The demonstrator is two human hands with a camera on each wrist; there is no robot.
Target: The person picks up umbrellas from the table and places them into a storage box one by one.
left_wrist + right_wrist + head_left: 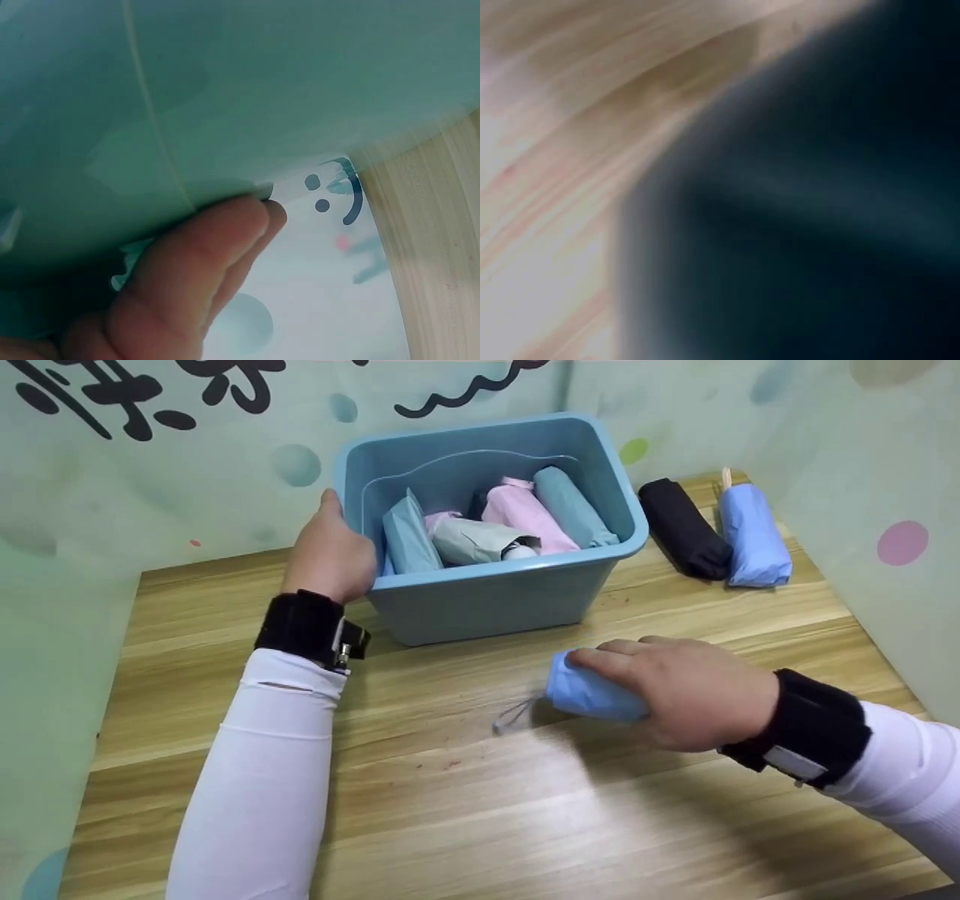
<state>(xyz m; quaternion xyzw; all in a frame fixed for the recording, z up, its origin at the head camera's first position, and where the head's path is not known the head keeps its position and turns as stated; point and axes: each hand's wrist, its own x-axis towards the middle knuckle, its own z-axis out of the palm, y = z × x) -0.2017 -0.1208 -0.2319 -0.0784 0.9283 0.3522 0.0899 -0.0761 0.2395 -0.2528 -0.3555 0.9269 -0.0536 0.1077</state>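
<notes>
My left hand (328, 551) grips the left rim of a blue-grey plastic bin (487, 604). In the left wrist view its fingers (191, 270) lie against the bin's outer wall (247, 97). Over the table in front of the bin, my right hand (682, 690) holds a blue folded umbrella (592, 694) from above, its cord loop (514, 716) hanging off the left end. A dark blurred shape fills much of the right wrist view and hides that hand's fingers. Inside the bin lie several folded umbrellas, among them a pink one (525, 514) and a teal one (574, 506).
Right of the bin, a black folded umbrella (684, 529) and another blue folded umbrella (756, 536) lie side by side on the wooden table (420, 802). A patterned backdrop (247, 487) stands along the table's back and sides.
</notes>
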